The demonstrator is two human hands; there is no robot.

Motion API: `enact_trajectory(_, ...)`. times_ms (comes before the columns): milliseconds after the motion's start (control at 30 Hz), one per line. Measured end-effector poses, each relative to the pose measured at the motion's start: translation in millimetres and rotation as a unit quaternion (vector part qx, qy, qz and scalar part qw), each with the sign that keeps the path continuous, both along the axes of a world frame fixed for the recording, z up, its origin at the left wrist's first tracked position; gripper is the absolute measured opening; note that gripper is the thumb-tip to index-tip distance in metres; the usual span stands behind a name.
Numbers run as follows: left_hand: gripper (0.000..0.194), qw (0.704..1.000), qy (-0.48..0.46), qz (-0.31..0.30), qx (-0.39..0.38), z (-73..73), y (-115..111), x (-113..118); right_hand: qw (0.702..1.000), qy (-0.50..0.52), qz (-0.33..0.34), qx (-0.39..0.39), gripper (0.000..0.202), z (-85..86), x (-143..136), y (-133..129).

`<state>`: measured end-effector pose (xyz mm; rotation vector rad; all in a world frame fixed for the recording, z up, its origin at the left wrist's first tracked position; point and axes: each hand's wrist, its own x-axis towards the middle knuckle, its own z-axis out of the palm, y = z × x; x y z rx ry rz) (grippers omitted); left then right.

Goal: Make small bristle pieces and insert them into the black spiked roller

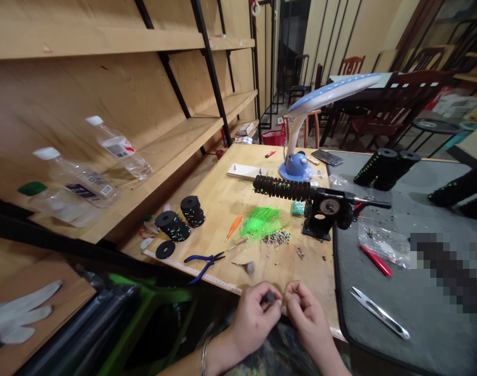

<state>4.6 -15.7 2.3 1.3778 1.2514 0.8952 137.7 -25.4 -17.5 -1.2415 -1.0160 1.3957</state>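
The left hand (257,316) grasps a small dark piece (268,297) between thumb and fingers, at the near edge of the tabletop (217,193). The right hand (306,313) is curled just beside it; its tips are too indistinct to tell whether they pinch anything. If the left grip slackens, the piece could drop past the near edge, with little wood there to catch it. A careless knuckle could brush the feathery tuft (248,267) lying just inward. Toward the left corner, the blue-handled pliers (205,259) reach the near edge, where a forearm could knock them off. Farther in, a jolt could scatter the loose beads (276,238) and tangle them among the green strands (262,222).
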Motion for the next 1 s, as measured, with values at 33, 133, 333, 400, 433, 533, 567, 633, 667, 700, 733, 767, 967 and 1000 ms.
enact_trajectory(33,0.007,1.0,0.001,0.003,-0.002,1.0,0,1,1.0,-0.014,0.005,0.013,0.038,1.0,1,0)
enact_trajectory(133,0.01,1.0,0.009,0.007,0.003,5.7,2,-1,0.996,-0.076,0.033,0.043,0.032,5.9,8,1)
enact_trajectory(333,0.016,0.996,0.038,0.012,0.078,18.5,11,-17,0.962,-0.219,0.109,0.119,0.021,15.9,14,3)
enact_trajectory(400,0.018,0.996,0.03,0.009,0.087,18.3,12,-19,0.954,-0.242,0.095,0.153,0.021,17.4,12,3)
enact_trajectory(433,0.019,0.996,0.018,0.009,0.083,17.1,13,-19,0.949,-0.254,0.083,0.169,0.021,17.9,11,3)
enact_trajectory(533,0.024,0.998,-0.03,0.029,0.05,12.7,14,-17,0.931,-0.297,0.055,0.206,0.02,18.9,12,4)
enact_trajectory(567,0.026,0.997,-0.049,0.04,0.039,12.0,15,-17,0.925,-0.309,0.053,0.214,0.02,19.1,13,5)
enact_trajectory(633,0.029,0.995,-0.082,0.061,0.02,12.6,20,-20,0.918,-0.322,0.051,0.226,0.019,19.0,17,5)
enact_trajectory(667,0.03,0.993,-0.096,0.071,0.012,13.9,22,-23,0.917,-0.325,0.05,0.228,0.019,18.8,20,5)
enact_trajectory(700,0.031,0.991,-0.108,0.08,0.005,15.5,25,-27,0.917,-0.325,0.048,0.227,0.019,18.3,22,5)
enact_trajectory(733,0.032,0.989,-0.116,0.087,0.0,17.1,28,-31,0.918,-0.324,0.044,0.223,0.019,17.8,24,5)
enact_trajectory(767,0.032,0.989,-0.122,0.087,-0.004,18.4,31,-35,0.921,-0.322,0.041,0.216,0.02,17.4,26,4)
enact_trajectory(967,0.029,0.992,-0.118,0.009,-0.052,15.5,26,-42,0.943,-0.283,0.037,0.169,0.026,17.3,30,2)
enact_trajectory(1000,0.027,0.992,-0.112,-0.002,-0.059,14.4,23,-39,0.946,-0.277,0.037,0.165,0.026,17.5,30,1)
